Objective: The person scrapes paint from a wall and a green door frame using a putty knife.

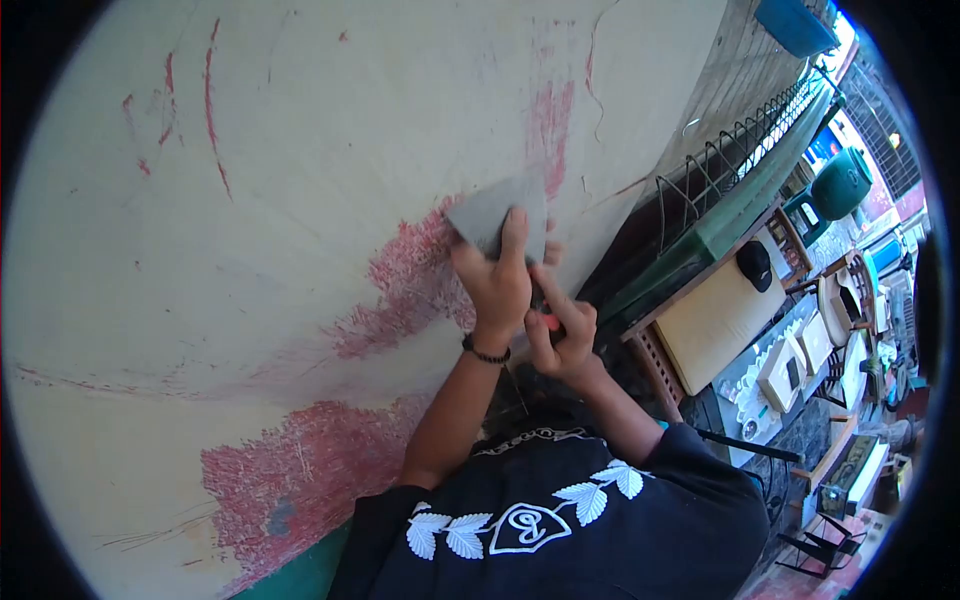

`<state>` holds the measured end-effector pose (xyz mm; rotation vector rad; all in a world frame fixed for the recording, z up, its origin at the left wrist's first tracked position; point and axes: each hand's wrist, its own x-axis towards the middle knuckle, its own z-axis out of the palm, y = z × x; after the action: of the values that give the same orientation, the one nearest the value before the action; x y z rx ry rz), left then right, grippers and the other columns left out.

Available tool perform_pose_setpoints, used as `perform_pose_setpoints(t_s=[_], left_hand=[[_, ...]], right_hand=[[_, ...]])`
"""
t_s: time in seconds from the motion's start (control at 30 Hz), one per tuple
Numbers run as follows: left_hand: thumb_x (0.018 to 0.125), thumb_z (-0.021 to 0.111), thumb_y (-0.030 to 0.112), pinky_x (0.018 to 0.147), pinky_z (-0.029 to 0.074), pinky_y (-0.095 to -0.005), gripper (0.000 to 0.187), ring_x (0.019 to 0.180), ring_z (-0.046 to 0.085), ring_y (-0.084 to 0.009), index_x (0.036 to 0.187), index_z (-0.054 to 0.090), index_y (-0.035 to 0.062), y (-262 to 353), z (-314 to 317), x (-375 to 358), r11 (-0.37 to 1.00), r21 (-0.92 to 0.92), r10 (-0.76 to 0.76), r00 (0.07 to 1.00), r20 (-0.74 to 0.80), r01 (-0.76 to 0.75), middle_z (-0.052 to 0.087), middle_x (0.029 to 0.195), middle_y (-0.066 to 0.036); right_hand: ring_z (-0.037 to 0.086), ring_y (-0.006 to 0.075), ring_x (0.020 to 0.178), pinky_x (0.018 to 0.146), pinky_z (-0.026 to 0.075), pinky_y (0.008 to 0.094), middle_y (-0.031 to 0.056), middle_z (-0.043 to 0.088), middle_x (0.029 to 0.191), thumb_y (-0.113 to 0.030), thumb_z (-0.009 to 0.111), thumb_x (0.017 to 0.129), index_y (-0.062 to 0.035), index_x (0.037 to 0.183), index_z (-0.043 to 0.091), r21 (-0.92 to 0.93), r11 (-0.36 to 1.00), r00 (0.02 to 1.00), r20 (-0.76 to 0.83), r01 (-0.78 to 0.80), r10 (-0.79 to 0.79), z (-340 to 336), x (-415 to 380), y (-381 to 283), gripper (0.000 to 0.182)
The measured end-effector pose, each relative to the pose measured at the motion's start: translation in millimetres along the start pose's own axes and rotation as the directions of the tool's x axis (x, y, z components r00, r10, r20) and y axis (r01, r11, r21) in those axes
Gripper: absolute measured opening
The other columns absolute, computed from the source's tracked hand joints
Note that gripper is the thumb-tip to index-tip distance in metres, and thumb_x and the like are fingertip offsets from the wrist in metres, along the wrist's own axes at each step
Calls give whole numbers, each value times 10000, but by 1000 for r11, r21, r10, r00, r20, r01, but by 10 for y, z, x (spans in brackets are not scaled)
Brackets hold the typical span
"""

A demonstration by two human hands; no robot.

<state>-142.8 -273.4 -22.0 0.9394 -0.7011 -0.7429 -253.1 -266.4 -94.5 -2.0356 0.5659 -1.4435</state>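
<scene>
A wide scraper (pixel 497 208) with a flat grey blade is held up against the cream wall (pixel 300 250). My left hand (pixel 492 282) grips its blade, thumb pressed on the near face and fingertips showing past the far edge. Below it, my right hand (pixel 567 338) is closed around the scraper's dark handle, which has a red part. The blade's corner overlaps a rough red patch (pixel 410 270) where the cream coat is gone. A larger scraped red patch (pixel 310 470) lies lower left, and a narrow red streak (pixel 550 125) runs above the blade.
A green-edged ledge with wire coils (pixel 725 165) runs along the wall's right side. Beyond stand a cushioned bench (pixel 715 325) with a black cap (pixel 755 265), a cluttered table (pixel 770 385), chairs and a green barrel (pixel 842 184). A blue basin (pixel 795 28) is at the top right.
</scene>
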Motion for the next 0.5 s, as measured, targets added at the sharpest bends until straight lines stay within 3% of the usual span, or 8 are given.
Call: perform_pose_setpoints(t_s=[0.03, 0.13, 0.2, 0.3, 0.4, 0.5], left_hand=[[995, 605, 188, 515, 545, -299, 281, 602, 661, -186, 979, 638, -91, -111, -71, -70, 999, 4, -39, 999, -24, 40, 703, 844, -146], [998, 611, 197, 553, 564, -303, 284, 640, 673, -189, 975, 643, -84, -902, -482, -353, 980, 3, -201, 978, -60, 201, 704, 858, -145], [1001, 611, 197, 581, 577, -309, 283, 665, 683, -197, 976, 643, -83, -1285, -636, -486, 944, -13, -331, 943, -48, 330, 705, 862, -147], [1007, 609, 200, 616, 591, -323, 288, 682, 698, -209, 987, 641, -85, -1150, -480, -366, 960, -53, -276, 961, -3, 275, 709, 868, -148], [1010, 603, 197, 619, 592, -328, 292, 714, 708, -209, 985, 642, -92, -817, -317, -169, 989, 49, -145, 988, 47, 143, 714, 872, -141], [1002, 615, 174, 611, 577, -292, 277, 699, 698, -179, 917, 636, -88, -882, -293, -206, 986, -14, -164, 986, -5, 164, 696, 806, -100]], right_hand=[[694, 244, 617, 603, 520, 299, 237, 719, 957, -6, 625, 815, 121, 1354, 530, 1, 1000, 999, 19, 27, -27, -4, -104, 57, 562], [709, 284, 651, 623, 536, 328, 258, 714, 986, -5, 634, 803, 123, 1369, 503, 0, 998, 995, 84, -57, 56, 141, -868, 553, 595], [720, 333, 714, 649, 554, 341, 253, 714, 982, -13, 657, 802, 74, 1377, 518, -48, 993, 989, 94, -109, 113, 135, -1140, 819, 598], [727, 342, 733, 651, 566, 351, 237, 717, 965, 0, 677, 786, 35, 1362, 552, -53, 994, 995, 32, -91, 93, 161, -964, 856, 590], [730, 320, 716, 633, 564, 338, 226, 721, 970, 12, 675, 774, 35, 1331, 577, -91, 995, 999, -5, -38, 37, 120, -570, 752, 566], [730, 315, 712, 637, 572, 339, 217, 724, 980, 3, 698, 760, 32, 1339, 566, -85, 996, 1000, -8, 0, -1, 134, -621, 864, 594]])
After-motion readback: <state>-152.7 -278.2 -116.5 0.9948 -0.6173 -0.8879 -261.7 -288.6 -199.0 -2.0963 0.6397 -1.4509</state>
